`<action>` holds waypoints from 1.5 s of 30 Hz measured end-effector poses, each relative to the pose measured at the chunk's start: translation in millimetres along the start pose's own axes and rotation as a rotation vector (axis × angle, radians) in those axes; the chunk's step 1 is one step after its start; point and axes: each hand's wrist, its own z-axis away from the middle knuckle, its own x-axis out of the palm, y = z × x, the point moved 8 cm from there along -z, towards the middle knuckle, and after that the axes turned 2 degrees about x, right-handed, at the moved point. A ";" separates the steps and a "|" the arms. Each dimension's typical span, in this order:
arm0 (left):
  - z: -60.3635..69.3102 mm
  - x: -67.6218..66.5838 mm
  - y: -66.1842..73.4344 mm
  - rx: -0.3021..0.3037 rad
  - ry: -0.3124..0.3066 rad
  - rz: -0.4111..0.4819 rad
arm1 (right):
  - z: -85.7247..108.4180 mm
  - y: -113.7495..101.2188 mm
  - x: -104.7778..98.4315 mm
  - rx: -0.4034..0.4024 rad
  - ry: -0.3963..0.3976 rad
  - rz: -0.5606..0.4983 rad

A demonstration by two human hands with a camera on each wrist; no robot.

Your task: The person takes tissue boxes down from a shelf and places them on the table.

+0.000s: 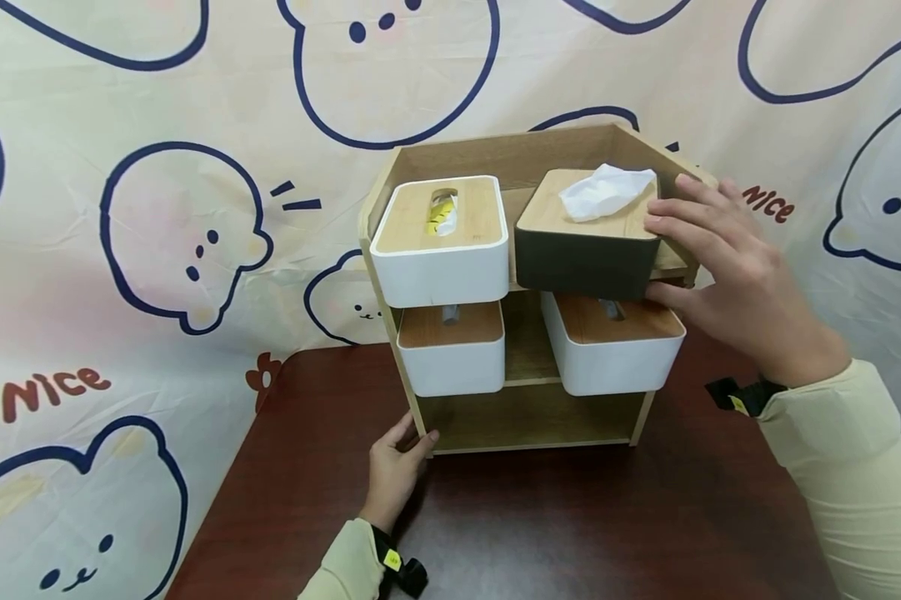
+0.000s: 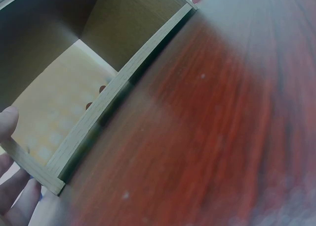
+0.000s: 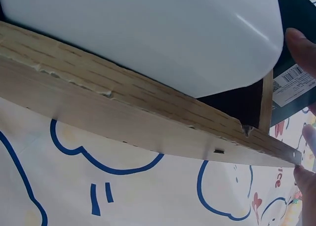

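Observation:
A small wooden shelf (image 1: 528, 421) stands on the table. My left hand (image 1: 395, 471) grips the lower front edge of its left side panel, thumb on the inner face and fingers outside. At the upper right sits a black tissue box (image 1: 585, 258) with a wooden lid and a white tissue sticking out. My right hand (image 1: 743, 267) holds this box by its right end, fingers at the lid's edge and thumb at the lower front corner. In the right wrist view, a label (image 3: 294, 82) shows on the box's dark surface near the thumb.
A white tissue box (image 1: 438, 275) with a yellow packet showing in its slot is on the upper left. Two more white boxes, one left (image 1: 450, 367) and one right (image 1: 623, 367), stick out from the middle level. Behind hangs a cartoon-printed cloth (image 1: 217, 108); the table (image 1: 540, 517) is reddish brown.

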 end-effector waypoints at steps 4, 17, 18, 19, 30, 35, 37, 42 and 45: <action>3.5 0.0 5.3 0.002 0.004 -0.014 | -1.5 -5.5 0.7 -0.031 0.005 0.010; 2.2 1.5 2.7 0.004 -0.004 0.001 | 1.0 -14.4 4.6 -0.119 -0.029 0.071; 1.9 1.6 2.8 0.005 -0.004 0.002 | 0.6 -14.8 4.8 -0.125 -0.025 0.079; 1.6 1.8 2.9 0.007 -0.004 0.003 | 0.2 -15.0 4.9 -0.127 -0.020 0.086; 1.3 1.0 3.4 0.024 0.006 0.012 | -1.9 -14.0 7.0 -0.144 0.007 0.068; 2.1 0.4 6.8 0.031 0.005 0.000 | 1.1 -13.2 7.9 -0.143 0.006 0.083; 2.2 0.0 6.3 0.026 0.005 -0.003 | 1.6 -13.7 8.5 -0.148 0.015 0.085; -4.5 -2.4 -17.0 0.002 0.012 0.004 | -0.6 -19.2 7.0 -0.181 0.081 0.059; -7.7 -3.1 -27.2 0.010 0.017 0.011 | -2.2 -22.4 4.6 -0.191 0.135 0.049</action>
